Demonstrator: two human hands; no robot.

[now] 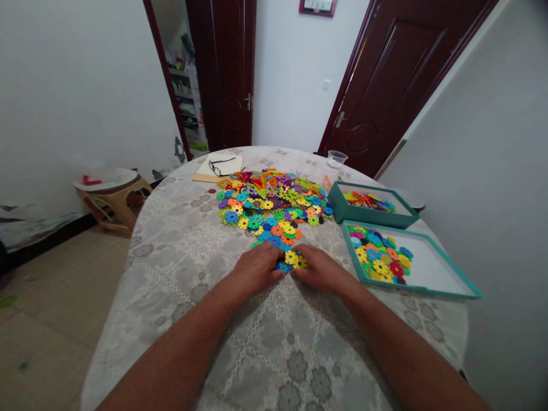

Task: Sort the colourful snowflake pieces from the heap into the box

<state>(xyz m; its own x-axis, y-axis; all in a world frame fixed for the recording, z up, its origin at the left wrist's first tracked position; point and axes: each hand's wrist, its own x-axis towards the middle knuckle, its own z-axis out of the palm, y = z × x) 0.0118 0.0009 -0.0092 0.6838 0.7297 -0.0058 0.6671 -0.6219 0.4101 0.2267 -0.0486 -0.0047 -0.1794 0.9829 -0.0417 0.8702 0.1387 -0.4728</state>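
Both my hands rest on the table, fingers curled inward around a small cluster of snowflake discs [290, 261], blue and yellow ones showing between them. My left hand [257, 267] closes on the cluster's left side, my right hand [319, 268] on its right. Just beyond them spreads a big pile of colourful plastic discs [272, 202] in the middle of the table.
A teal tray [432, 268] with several discs lies at the right, a second teal box [372, 202] with pieces behind it. Glasses [220, 165] lie on a notebook at the far side, near a clear cup [337, 157]. A stool [112, 194] stands at the left.
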